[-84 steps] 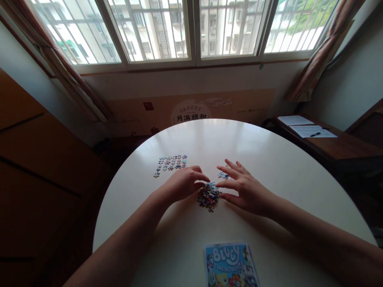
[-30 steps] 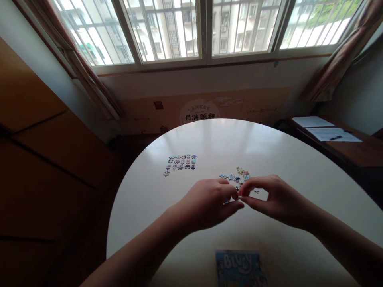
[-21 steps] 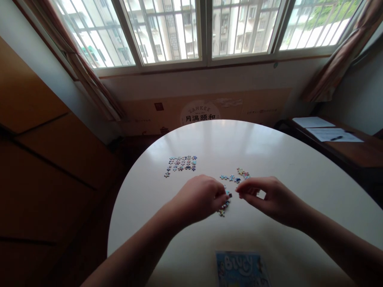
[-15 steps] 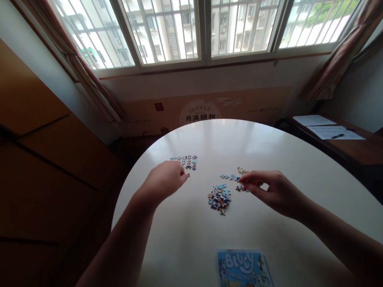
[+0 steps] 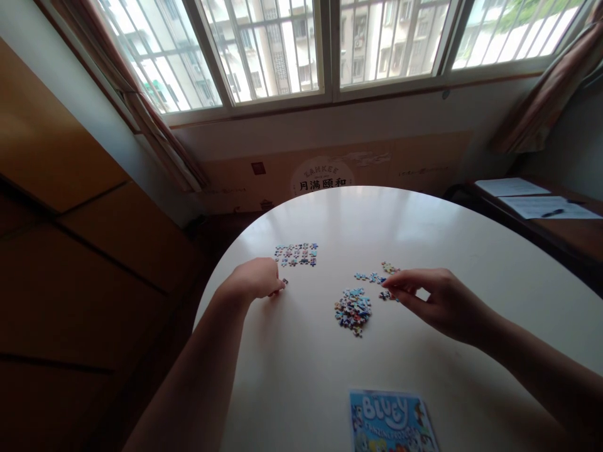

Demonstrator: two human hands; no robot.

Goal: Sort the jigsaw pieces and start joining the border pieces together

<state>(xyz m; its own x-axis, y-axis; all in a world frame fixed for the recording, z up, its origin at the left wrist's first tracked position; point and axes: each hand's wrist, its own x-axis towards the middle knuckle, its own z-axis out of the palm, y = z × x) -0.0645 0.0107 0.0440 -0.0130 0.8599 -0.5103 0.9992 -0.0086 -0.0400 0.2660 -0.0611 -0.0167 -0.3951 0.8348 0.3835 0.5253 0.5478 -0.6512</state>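
Note:
Pinched in my left hand (image 5: 258, 278) is a small jigsaw puzzle piece (image 5: 285, 282), held just below a grid of separate puzzle pieces (image 5: 296, 254) laid out in rows on the white table. My right hand (image 5: 426, 292) has thumb and forefinger closed on a dark blue puzzle piece (image 5: 383, 281), beside a few loose pieces (image 5: 374, 277). Between the hands lies a heaped pile of puzzle pieces (image 5: 353, 309) in mixed colours. The fingers of my right hand partly cover some pieces near them.
A blue Bluey picture box (image 5: 392, 422) lies at the near side of the round white table (image 5: 301, 376). Papers (image 5: 541, 207) and a pen rest on a brown desk at the right. Wooden cabinets (image 5: 70, 251) stand on the left, windows (image 5: 273, 50) beyond.
My left hand has drawn back slightly toward me with its piece, uncovering more of the grid. My right hand stays by the loose pieces. The whole view has shifted a little.

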